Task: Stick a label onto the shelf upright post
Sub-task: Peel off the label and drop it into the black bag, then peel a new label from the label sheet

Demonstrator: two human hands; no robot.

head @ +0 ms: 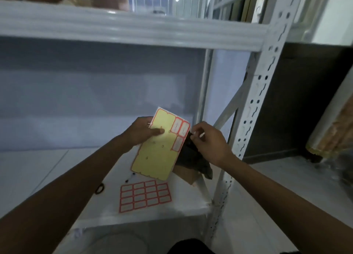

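Note:
My left hand [143,131] holds a yellow backing sheet [159,148] by its left edge, thumb on its face. Most of its labels are gone; three red-bordered white labels [179,134] remain at its upper right. My right hand [207,141] is just right of the sheet, thumb and forefinger pinched on a small white label [198,134]. The white perforated shelf upright post [254,104] rises a little to the right of that hand, not touched.
A full sheet of red-bordered labels [145,195] lies on the white lower shelf [114,213]. A brown box with a dark bag [193,162] sits behind the held sheet. A shelf beam [114,27] crosses above. A dark cabinet [298,100] stands right of the post.

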